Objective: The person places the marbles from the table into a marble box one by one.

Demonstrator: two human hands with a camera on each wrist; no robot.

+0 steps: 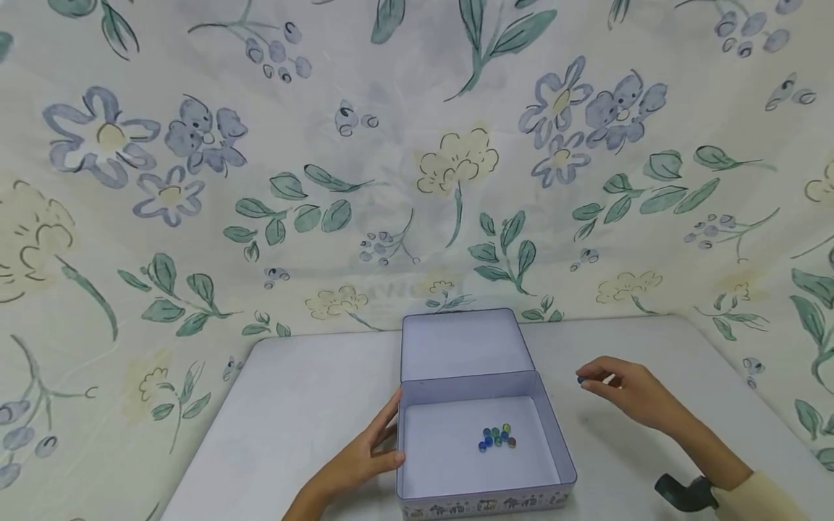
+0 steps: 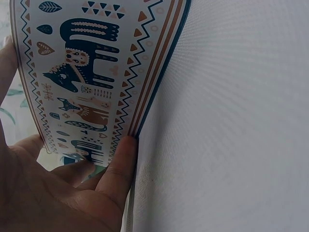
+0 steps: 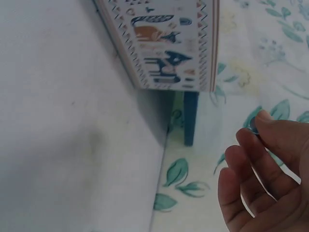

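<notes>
An open tin box (image 1: pixel 417 463) with a hinged lid (image 1: pixel 464 344) stands on the white table; its outer wall (image 2: pixel 87 63) bears printed animals. Several glass marbles (image 1: pixel 498 437), mostly blue and green, lie together on its floor, right of the middle. My left hand (image 1: pixel 361 459) rests against the box's left side, fingers spread along the wall with the thumb near the front; in the left wrist view the fingertips touch the printed side. To the right of the box, above the table, my right hand (image 1: pixel 622 391) pinches a dark blue marble (image 3: pixel 253 125) between thumb and index finger.
The white table (image 1: pixel 293 391) reaches to both sides of the box. Behind it hangs a floral cloth (image 1: pixel 391 159), close to the upright lid. A dark strap-like piece (image 1: pixel 684 493) shows by the right wrist, beside a cream sleeve (image 1: pixel 759 498).
</notes>
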